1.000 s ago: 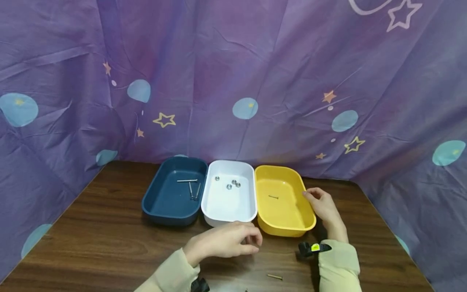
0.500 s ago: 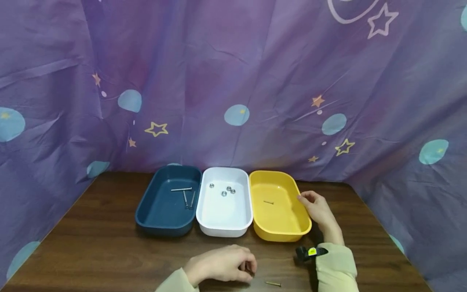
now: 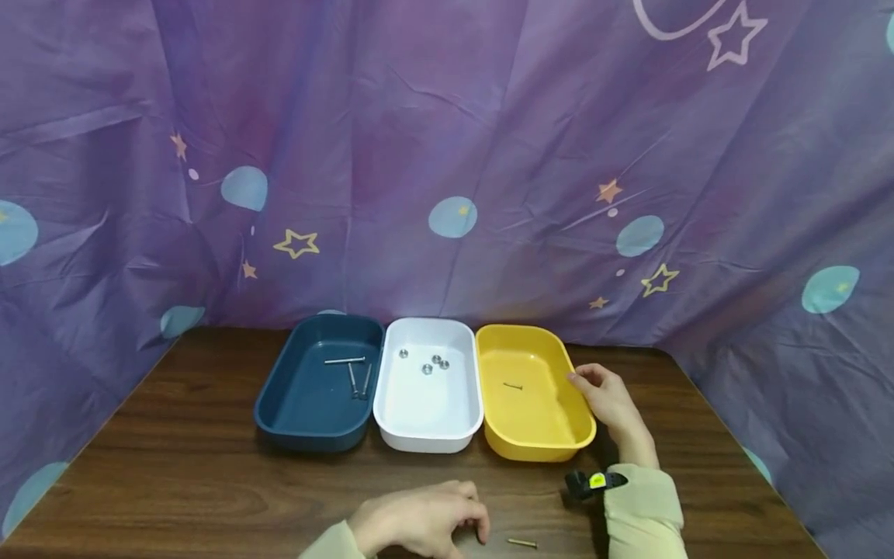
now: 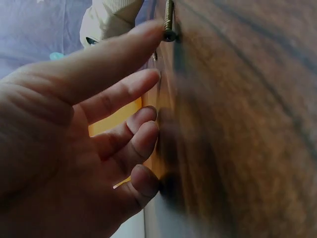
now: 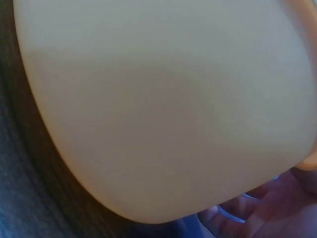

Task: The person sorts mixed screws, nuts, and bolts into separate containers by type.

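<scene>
1. Screw [image 3: 522,543] lies loose on the wooden table [image 3: 174,481], near the front edge, just right of the left hand [image 3: 419,524] and well apart from the trays.
2. Judging by its look, it is a small brass-coloured metal piece: light, stiff, not fragile, and smooth enough to roll or skid on the polished wood if nudged.
3. Best hold, I judge, is a thumb-and-fingertip pinch across the shank, near the head; its flat lie means a fingertip must get under or beside it first.
4. Left hand rests fingers-down on the table, fingers relaxed and holding nothing; in the left wrist view the index fingertip [image 4: 148,32] touches or nearly touches the screw's head.
5. Right hand [image 3: 611,404] steadies the yellow tray [image 3: 583,431], fingers curled onto its right rim.
6. One small screw already lies in the yellow tray; the white tray [image 3: 391,431] holds nuts, the blue tray [image 3: 279,419] holds long bolts.
</scene>
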Tool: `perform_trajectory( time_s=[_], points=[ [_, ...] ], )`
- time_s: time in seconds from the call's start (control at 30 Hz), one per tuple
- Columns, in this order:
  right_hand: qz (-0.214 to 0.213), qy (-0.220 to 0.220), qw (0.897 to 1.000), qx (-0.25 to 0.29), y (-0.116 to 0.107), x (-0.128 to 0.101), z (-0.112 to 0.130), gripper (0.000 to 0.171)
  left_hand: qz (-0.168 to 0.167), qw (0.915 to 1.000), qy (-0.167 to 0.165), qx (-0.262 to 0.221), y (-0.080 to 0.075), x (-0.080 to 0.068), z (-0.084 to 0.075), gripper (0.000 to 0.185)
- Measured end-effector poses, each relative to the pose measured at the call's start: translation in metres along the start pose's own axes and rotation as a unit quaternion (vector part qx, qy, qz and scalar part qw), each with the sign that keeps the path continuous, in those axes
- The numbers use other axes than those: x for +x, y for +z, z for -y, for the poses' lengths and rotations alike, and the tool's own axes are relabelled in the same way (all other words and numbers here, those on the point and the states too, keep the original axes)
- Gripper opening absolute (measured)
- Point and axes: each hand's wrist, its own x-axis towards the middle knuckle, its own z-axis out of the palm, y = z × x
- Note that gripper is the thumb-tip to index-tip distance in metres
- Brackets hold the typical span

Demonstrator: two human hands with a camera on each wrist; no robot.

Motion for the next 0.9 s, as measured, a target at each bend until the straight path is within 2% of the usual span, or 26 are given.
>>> perform_trajectory(
  time_s=[0.23,0.4,0.7,0.9],
  points=[
    [0.002,-0.001,1.000,0.000,0.0000,0.0004,0.0004,0.033,0.011,0.9996,-0.025,-0.004,0.0002,-0.0017,-0.0037,0.027],
    [-0.003,-0.003,1.000,0.003,-0.0004,-0.0005,-0.0001,0.033,0.004,0.9995,-0.029,-0.012,0.0014,-0.0020,-0.0049,0.022],
    [0.002,0.006,1.000,0.008,-0.0008,-0.0020,0.0000,0.036,0.001,0.9996,-0.015,-0.023,0.0022,-0.0014,-0.0036,0.022],
    [0.006,0.010,1.000,0.008,-0.0007,-0.0009,-0.0002,0.036,0.001,0.9999,0.002,-0.010,0.0019,-0.0010,-0.0023,0.022]
  ],
)
